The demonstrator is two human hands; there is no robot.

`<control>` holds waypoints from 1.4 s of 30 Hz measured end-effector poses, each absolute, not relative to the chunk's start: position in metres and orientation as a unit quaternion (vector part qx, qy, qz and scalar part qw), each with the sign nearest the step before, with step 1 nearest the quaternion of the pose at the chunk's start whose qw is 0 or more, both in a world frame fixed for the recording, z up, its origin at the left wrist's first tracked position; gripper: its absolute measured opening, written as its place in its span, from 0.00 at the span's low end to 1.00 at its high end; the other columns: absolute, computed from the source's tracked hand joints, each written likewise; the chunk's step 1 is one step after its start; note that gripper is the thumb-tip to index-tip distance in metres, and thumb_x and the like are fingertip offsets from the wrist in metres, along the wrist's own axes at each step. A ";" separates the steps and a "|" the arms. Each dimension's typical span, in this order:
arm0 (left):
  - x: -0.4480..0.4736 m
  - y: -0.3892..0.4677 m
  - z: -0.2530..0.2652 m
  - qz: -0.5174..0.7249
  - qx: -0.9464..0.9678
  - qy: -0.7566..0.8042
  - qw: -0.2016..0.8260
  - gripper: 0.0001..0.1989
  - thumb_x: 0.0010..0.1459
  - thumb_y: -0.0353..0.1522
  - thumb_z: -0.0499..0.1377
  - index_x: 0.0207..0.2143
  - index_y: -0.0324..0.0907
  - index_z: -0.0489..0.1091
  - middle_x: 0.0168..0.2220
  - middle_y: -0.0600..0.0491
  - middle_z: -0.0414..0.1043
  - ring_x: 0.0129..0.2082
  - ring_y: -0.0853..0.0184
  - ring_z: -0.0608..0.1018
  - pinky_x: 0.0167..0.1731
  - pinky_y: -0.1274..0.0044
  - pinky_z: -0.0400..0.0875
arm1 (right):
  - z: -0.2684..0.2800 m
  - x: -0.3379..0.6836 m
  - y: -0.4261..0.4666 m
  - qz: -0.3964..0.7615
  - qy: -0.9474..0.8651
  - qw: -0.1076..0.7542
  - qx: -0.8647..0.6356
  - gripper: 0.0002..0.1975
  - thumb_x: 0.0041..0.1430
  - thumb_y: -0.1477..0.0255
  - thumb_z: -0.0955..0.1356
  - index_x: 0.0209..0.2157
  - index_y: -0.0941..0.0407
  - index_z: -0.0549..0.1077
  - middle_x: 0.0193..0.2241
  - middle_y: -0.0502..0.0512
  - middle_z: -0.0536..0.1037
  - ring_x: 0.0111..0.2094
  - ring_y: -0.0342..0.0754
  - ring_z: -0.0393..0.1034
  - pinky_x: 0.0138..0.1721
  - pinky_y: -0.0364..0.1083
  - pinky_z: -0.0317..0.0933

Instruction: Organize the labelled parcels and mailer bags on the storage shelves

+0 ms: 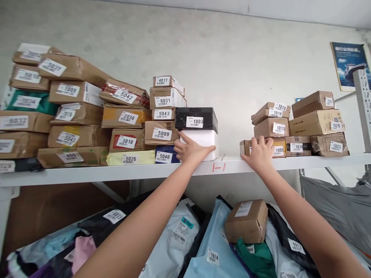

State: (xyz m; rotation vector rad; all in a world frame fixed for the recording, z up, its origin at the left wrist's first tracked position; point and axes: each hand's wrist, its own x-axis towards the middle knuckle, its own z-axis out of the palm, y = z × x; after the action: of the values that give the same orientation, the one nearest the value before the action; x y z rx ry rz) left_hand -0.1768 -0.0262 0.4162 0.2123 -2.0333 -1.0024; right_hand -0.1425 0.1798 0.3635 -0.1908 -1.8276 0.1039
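My left hand (189,150) reaches up to a white box (211,143) on the shelf. Its fingers are spread over the box's left part and the thumb stretches out to the right, across the front. A black box labelled 1003 (195,112) rests on top of the white one. Farther right, my right hand (260,153) lies against the front of a low brown box labelled 1006 (279,143). Its fingers point up and sit apart, with the thumb out to the left near the box's left end. The palm hides part of that box.
Stacked parcels with number labels, such as a box marked 5009 (160,129), line the white shelf (101,173) on the left. More boxes, including one marked 1025 (313,121), stand at right. Below lie bagged parcels (216,239) and a brown carton (247,222). A metal upright (362,108) stands far right.
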 end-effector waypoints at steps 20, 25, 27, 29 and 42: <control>-0.191 -0.043 0.370 -0.343 -0.064 -0.790 0.503 0.68 0.42 0.46 0.75 0.74 0.36 0.38 0.73 0.28 0.46 0.73 0.40 0.54 0.71 0.52 0.51 | 0.389 -0.148 0.164 0.255 -0.755 0.595 -0.102 0.30 0.42 0.63 0.73 0.50 0.49 0.71 0.57 0.59 0.65 0.41 0.56 0.73 0.35 0.53 0.68; -0.196 -0.050 0.359 -0.337 -0.097 -0.774 0.527 0.66 0.44 0.48 0.74 0.74 0.34 0.41 0.73 0.28 0.47 0.72 0.39 0.56 0.71 0.51 0.52 | 0.416 -0.131 0.150 0.263 -0.673 0.690 -0.039 0.28 0.44 0.63 0.72 0.49 0.51 0.70 0.56 0.62 0.64 0.46 0.59 0.72 0.38 0.55 0.71; -0.197 -0.052 0.355 -0.332 -0.106 -0.769 0.536 0.65 0.45 0.49 0.74 0.74 0.32 0.43 0.73 0.27 0.48 0.72 0.38 0.57 0.71 0.51 0.52 | 0.434 -0.124 0.142 0.223 -0.641 0.735 -0.013 0.29 0.47 0.62 0.72 0.52 0.52 0.68 0.57 0.64 0.62 0.50 0.61 0.70 0.40 0.57 0.71; -0.198 -0.054 0.352 -0.324 -0.115 -0.763 0.546 0.65 0.45 0.50 0.74 0.74 0.31 0.43 0.73 0.26 0.48 0.72 0.37 0.58 0.70 0.51 0.53 | 0.460 -0.117 0.132 0.178 -0.613 0.770 0.019 0.30 0.51 0.61 0.71 0.55 0.52 0.66 0.59 0.66 0.58 0.53 0.63 0.68 0.40 0.58 0.71; -0.199 -0.057 0.343 -0.332 -0.151 -0.754 0.546 0.60 0.49 0.47 0.73 0.73 0.32 0.46 0.73 0.25 0.48 0.70 0.36 0.60 0.69 0.49 0.55 | 0.587 -0.198 0.020 0.177 -0.683 0.699 0.120 0.28 0.60 0.61 0.72 0.57 0.55 0.62 0.60 0.64 0.54 0.59 0.66 0.67 0.47 0.63 0.71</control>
State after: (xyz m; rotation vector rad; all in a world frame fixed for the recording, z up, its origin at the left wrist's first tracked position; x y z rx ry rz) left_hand -0.1991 -0.0572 0.3427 -0.3585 -1.7880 -0.7878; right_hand -0.1975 0.0202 0.5868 0.2665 -1.5217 0.3946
